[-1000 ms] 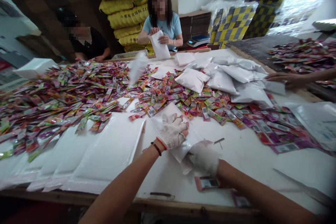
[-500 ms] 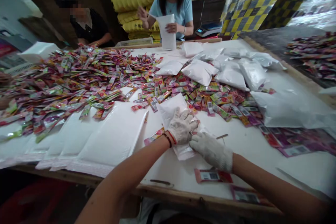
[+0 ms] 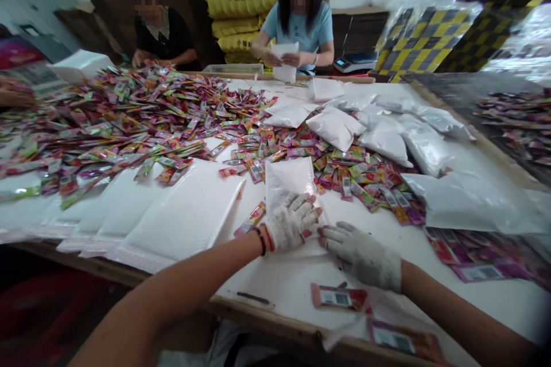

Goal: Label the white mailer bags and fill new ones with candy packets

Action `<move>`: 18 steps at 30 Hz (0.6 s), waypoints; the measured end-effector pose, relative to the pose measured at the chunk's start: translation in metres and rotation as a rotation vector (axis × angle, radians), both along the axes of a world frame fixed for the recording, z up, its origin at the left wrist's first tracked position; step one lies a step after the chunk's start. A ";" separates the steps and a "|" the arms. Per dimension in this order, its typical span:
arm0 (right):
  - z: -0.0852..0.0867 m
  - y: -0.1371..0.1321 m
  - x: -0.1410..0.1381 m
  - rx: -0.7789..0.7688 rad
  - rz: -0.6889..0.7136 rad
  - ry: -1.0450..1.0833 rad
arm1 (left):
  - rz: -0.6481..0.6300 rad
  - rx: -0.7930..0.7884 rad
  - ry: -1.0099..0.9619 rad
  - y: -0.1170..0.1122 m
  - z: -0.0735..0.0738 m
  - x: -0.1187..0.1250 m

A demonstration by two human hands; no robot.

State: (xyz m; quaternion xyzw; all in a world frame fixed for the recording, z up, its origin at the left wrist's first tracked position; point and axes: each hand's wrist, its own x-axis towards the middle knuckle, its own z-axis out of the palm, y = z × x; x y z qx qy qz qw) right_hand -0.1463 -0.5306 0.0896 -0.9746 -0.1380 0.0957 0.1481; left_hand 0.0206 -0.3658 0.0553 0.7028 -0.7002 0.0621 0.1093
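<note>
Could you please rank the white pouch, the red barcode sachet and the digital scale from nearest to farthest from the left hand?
1. White pouch: gripped under the left hand.
2. Red barcode sachet: near table edge, rightward.
3. Digital scale: far end, right.

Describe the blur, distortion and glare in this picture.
Head view: sharpest mid-frame, around the white-gloved left hand on the white plastic mailer pouch; head view edges smear, notably the yellow-and-black chequered sheets; wide-lens stretch bows the wooden table edge; daylight washes out the upper right corner.
</note>
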 end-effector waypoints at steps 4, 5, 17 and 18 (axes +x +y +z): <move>-0.020 -0.018 0.008 0.151 -0.016 -0.110 | 0.215 0.046 0.240 0.051 0.001 -0.025; -0.021 -0.021 0.009 0.203 -0.087 -0.116 | 0.247 0.040 0.304 0.062 0.001 -0.026; -0.004 -0.013 0.071 0.134 -0.774 -0.001 | 0.828 0.177 0.747 0.047 0.012 0.021; -0.005 -0.011 0.075 0.110 -0.800 -0.006 | 0.851 0.181 0.756 0.044 0.010 0.022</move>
